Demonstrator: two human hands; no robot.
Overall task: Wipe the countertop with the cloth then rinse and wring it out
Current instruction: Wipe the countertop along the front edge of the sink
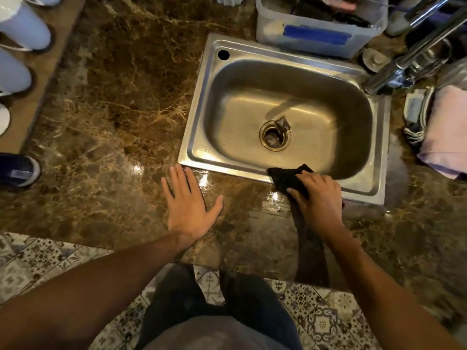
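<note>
A dark cloth [284,176] lies over the front rim of the steel sink [199,140], partly on the brown marble countertop [113,117]. My right hand [317,198] presses down on the cloth, fingers spread over it and covering most of it. My left hand [188,203] rests flat on the countertop just in front of the sink's left corner, fingers apart and holding nothing. The countertop between my hands shines wet. The sink basin looks dry, with a small dark packet [282,124] at the drain [274,134].
A chrome tap [394,72] stands at the sink's back right. A clear plastic tub [316,31] sits behind the sink. Folded pink cloths [444,132] lie right of it. White cylinders [22,26] line the far left. The patterned tile floor [50,258] lies below the counter's front edge.
</note>
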